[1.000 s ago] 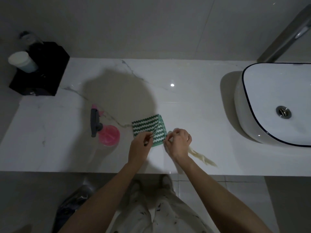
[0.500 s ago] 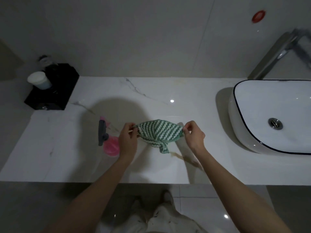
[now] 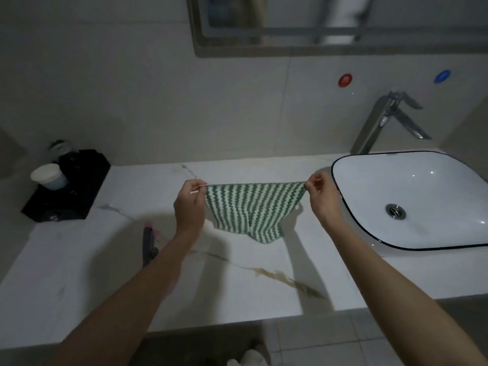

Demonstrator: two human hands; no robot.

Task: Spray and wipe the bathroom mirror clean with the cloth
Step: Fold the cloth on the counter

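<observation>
- The white marble countertop (image 3: 79, 273) runs across the whole view, with grey veins and a brown streak near its front edge.
- The mirror (image 3: 330, 19) hangs on the tiled wall above; only its lower part with the grey frame is visible, and the reflection is blurred.
- A white vessel sink (image 3: 427, 186) with a thin dark rim sits on the right end of the counter, and a chrome faucet (image 3: 388, 120) stands behind it.
- A black tray (image 3: 71, 191) is at the far left corner, with a white cup (image 3: 48, 177) on it.
- The green and white zigzag cloth (image 3: 250, 210) hangs in the air above the middle of the counter, its top edge pulled straight between the two hands.
- The left hand (image 3: 188, 204) pinches the left top corner of the cloth with thumb and fingers.
- The right hand (image 3: 320, 192) pinches the right top corner in the same way.
- The spray bottle (image 3: 149, 244) stands on the counter just left of the left forearm, partly hidden by it; its grey trigger and a bit of pink are visible.
- A red round sticker (image 3: 345, 80) and a blue one (image 3: 442, 76) are on the wall above the faucet.
</observation>
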